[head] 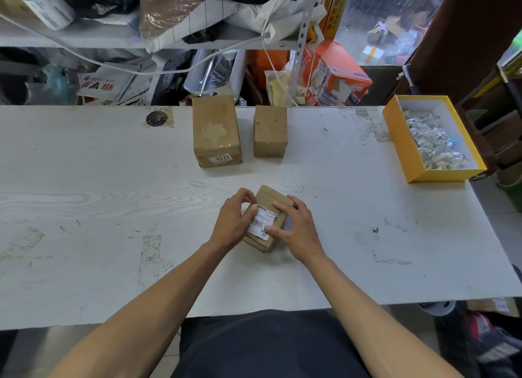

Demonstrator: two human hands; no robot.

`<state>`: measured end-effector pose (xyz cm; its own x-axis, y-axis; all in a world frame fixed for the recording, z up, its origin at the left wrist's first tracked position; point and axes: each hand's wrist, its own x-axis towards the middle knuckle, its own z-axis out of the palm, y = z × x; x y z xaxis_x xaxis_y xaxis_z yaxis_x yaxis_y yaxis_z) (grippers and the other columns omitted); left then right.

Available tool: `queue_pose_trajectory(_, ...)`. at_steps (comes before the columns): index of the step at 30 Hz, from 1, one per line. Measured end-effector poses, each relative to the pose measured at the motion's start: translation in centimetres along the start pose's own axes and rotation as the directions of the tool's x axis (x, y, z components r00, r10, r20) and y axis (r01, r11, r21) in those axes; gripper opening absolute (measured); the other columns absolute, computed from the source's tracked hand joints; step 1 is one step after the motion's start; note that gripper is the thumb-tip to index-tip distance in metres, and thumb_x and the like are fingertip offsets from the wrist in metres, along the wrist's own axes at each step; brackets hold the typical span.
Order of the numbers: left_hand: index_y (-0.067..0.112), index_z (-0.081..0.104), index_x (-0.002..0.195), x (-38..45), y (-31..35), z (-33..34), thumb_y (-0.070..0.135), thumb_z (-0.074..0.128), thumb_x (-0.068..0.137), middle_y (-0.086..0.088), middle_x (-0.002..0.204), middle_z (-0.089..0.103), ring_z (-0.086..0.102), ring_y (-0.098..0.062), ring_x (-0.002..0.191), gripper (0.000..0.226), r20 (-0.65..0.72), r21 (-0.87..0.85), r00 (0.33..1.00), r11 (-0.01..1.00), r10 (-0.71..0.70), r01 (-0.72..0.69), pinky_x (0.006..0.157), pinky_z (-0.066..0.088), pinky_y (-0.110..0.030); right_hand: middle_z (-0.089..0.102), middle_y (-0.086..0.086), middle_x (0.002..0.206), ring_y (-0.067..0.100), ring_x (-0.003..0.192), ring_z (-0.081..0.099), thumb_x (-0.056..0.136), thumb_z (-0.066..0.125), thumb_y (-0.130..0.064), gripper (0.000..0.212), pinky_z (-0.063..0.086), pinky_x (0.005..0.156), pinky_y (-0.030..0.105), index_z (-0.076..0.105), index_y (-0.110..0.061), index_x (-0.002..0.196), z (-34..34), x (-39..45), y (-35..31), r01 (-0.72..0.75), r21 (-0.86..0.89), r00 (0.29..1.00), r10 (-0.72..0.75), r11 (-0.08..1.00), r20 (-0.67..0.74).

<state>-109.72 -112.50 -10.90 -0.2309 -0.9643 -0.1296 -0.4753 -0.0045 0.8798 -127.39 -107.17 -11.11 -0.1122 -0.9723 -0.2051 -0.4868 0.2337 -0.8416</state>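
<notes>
Three brown boxes sit on the worn white desk (113, 194), and the nearest, a small brown cardboard box (271, 198), lies close to the front edge between both hands. The left hand (231, 222) has its grip closed round the box's left side, fingertips curled at the upper corner of the white barcode label (261, 223). The right hand (296, 231) clamps the other side, fingers spread over the top and thumb on the label's lower edge. The label lies flat and whole, so peeling seems barely begun; lifting the corner and stripping it off remain.

Behind, a taller brown cardboard box (216, 129) keeps a small white numbered sticker (221, 158), while the squat brown cardboard box (270, 130) beside it shows none. At the right, an open yellow cardboard box (401, 149) holds crumpled paper scraps (435, 143), likely labels already removed.
</notes>
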Motion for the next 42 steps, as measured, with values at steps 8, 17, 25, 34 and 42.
queue_pose_trajectory(8,0.023,0.057,0.087,0.5,0.3,0.2,0.016,0.058,0.093,0.005,0.103,0.065,0.055,-0.013,0.103,0.009,0.004,0.04,0.997,0.996,-0.083,0.083,0.081,0.042,-0.031,0.033,-0.009,0.149,0.014,0.136,0.029,0.071,0.084,-0.038,0.06,0.027,0.106,0.025,0.058,-0.044,0.124,-0.1,0.0,-0.1,0.007,0.001,1.0,-0.007,1.0,-0.001)
queue_pose_trajectory(17,0.021,0.056,0.089,0.5,0.6,0.3,0.014,0.056,0.096,0.004,0.098,0.063,0.058,-0.016,0.098,0.01,0.007,0.025,0.995,0.995,-0.101,0.101,0.075,0.041,-0.028,0.022,-0.009,0.159,0.01,0.142,0.027,0.074,0.083,-0.036,0.061,0.03,0.112,0.031,0.058,-0.038,0.13,-0.9,0.2,-0.5,0.003,-0.022,0.999,-0.002,1.0,0.038)
queue_pose_trajectory(25,0.039,0.065,0.096,-0.8,0.1,0.3,0.035,0.059,0.084,0.017,0.106,0.068,0.057,-0.008,0.108,0.014,0.003,-0.137,0.995,0.985,-0.102,0.101,0.09,0.048,-0.031,0.015,-0.009,0.163,0.007,0.144,0.025,0.078,0.081,-0.028,0.063,0.028,0.107,0.021,0.055,-0.032,0.135,-1.3,0.2,-0.5,0.004,-0.002,0.999,-0.004,1.0,0.052)
queue_pose_trajectory(34,0.029,0.063,0.077,0.7,1.2,0.2,0.013,0.067,0.087,0.01,0.092,0.068,0.062,-0.01,0.099,0.02,-0.011,-0.082,0.982,0.979,-0.19,0.188,0.091,0.05,-0.042,0.011,-0.012,0.162,0.006,0.145,0.019,0.083,0.075,-0.031,0.065,0.028,0.115,0.029,0.046,-0.038,0.141,-1.4,0.0,-0.3,-0.014,0.003,0.996,0.013,1.0,0.092)
queue_pose_trajectory(42,0.027,0.064,0.075,0.9,1.1,0.6,0.009,0.069,0.086,0.003,0.08,0.069,0.064,-0.016,0.077,0.022,-0.048,-0.105,0.972,0.968,-0.232,0.226,0.073,0.052,-0.035,0.004,-0.014,0.163,0.006,0.146,0.017,0.069,0.086,-0.041,0.092,0.027,0.117,0.032,0.037,-0.04,0.147,-1.6,-0.1,0.2,-0.014,0.002,0.988,0.014,1.0,0.155)
